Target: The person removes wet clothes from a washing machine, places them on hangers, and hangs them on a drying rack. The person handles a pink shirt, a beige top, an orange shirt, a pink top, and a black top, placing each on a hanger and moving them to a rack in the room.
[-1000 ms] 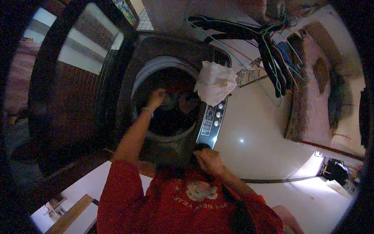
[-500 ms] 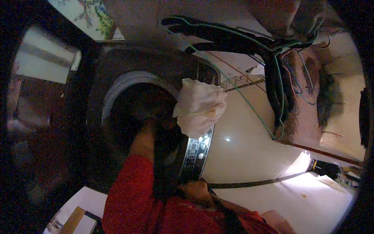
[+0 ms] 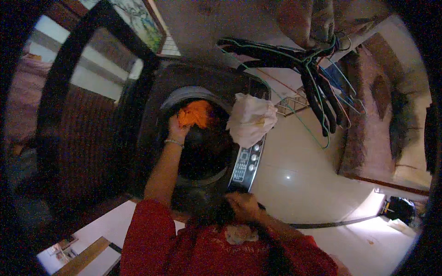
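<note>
My left hand (image 3: 177, 129) reaches into the dark round drum opening of a top-loading washing machine (image 3: 193, 184). Bunched orange cloth (image 3: 195, 114) is gripped in its fingers, near the far side of the opening. Close to the front end of the control panel (image 3: 249, 161), my right hand (image 3: 242, 205) is closed with its fingers curled; shadow hides what lies under them. A crumpled pale cloth (image 3: 251, 119) lies over the panel side of the machine, to the right of the drum. The inside of the drum is too dark to make out.
The raised dark lid (image 3: 99, 69) stands to the left. Several clothes hangers (image 3: 294, 57) hang at the upper right, in front of a brownish towel-like cloth (image 3: 363, 110). A wire rack (image 3: 291, 105) sits behind the pale cloth. Tiled wall or floor (image 3: 294, 184) lies right of the machine.
My left hand has come up from deep in the drum, and the orange cloth now shows in it. The view has shifted, so more of the lid is visible.
</note>
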The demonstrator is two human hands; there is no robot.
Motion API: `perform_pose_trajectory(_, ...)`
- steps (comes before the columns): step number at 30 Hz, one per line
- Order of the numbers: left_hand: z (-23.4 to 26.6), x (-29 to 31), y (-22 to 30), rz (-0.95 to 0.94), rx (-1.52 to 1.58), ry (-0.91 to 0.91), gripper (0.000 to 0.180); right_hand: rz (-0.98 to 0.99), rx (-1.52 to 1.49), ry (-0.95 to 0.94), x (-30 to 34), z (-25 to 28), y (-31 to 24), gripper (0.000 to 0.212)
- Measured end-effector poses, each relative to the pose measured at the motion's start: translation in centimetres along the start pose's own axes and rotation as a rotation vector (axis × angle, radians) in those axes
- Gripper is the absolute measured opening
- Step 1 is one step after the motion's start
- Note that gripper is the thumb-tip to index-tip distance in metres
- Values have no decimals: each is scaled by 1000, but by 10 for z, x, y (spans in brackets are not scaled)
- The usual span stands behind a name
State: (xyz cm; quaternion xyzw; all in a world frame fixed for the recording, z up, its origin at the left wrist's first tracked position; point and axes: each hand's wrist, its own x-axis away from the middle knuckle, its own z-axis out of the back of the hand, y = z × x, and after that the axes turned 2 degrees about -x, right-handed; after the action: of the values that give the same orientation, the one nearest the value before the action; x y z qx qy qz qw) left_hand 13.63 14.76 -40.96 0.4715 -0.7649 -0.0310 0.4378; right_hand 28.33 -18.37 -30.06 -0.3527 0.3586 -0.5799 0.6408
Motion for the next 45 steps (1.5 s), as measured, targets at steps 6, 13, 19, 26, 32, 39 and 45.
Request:
perform_pose_trajectory(6,-77,183,69,-253,-385,-459,32,-142,-285,256,-55,26,-36,38)
perform_pose_trajectory(13,-86,290,51,-386,-365,-481,27,-4,-616,165,-108,-8,-69,43)
perform_pose_trajectory(19,-41,281,151,-400,53,-473,10,-295,-1163,206,-101,57,-41,29)
perform_pose_trajectory(26,-58,286,138,-778,-266,-347,28,-333,-1351,145,-110,98,-101,29)
perform_pose_trajectory(32,-48,293,65,-415,-712,-554,48,94,-327,92,-126,65,-133,35)
perform_pose_trajectory(39,-58,284,72,-2,-345,-567,45,448,179,-446,-93,44,-171,35)
perform_pose_trajectory(45,-53,296,86,-113,-68,-641,40,245,-403,-209,-91,56,-106,43)
